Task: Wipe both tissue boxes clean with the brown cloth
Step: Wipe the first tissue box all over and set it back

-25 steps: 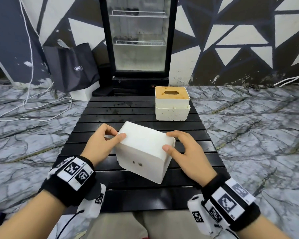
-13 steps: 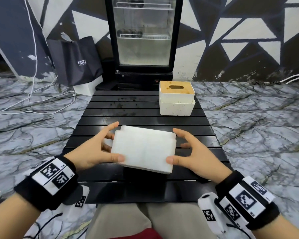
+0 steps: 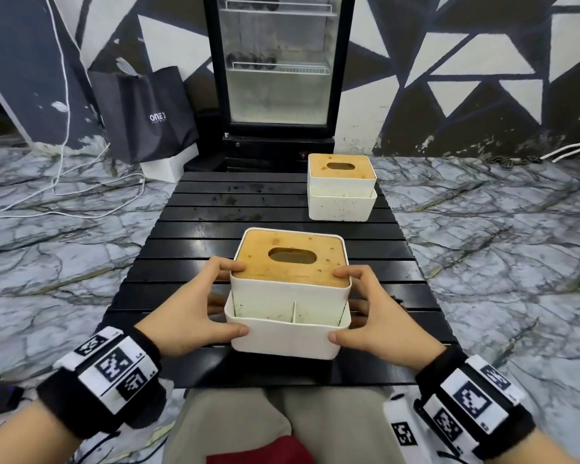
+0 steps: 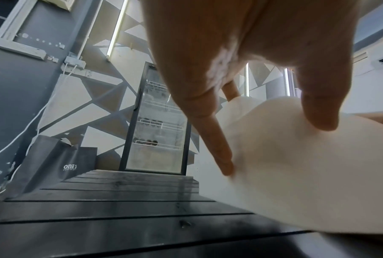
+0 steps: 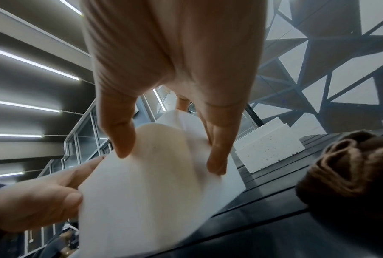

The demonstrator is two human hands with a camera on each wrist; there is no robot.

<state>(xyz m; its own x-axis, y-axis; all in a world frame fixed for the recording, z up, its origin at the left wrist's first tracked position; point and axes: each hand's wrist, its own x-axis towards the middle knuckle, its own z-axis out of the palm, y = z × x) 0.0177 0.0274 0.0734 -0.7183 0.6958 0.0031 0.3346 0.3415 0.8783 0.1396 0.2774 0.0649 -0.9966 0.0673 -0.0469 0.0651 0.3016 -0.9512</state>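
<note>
Near white plastic tissue box with bamboo lid (image 3: 290,289) sits upright toward the near edge of the black slatted desk (image 3: 188,229), slot facing up. My left hand (image 3: 185,313) and right hand (image 3: 379,316) clasp it from either side: thumbs on the lower tray wall, fingers (image 4: 221,153) curled around the upper body and lid edge. Both hands gripping the box, none free.

Second white tissue box with bamboo lid (image 3: 341,187) stands at the far right corner of the desk, well apart, specks on its tray wall.

Crumpled brown cloth (image 5: 351,167) lies on the desk just beside my right hand, seen only from the right wrist.

Judgement: step in hand is seating the near box. Next move calls for releasing the right hand to take the cloth, left hand steadying.
</note>
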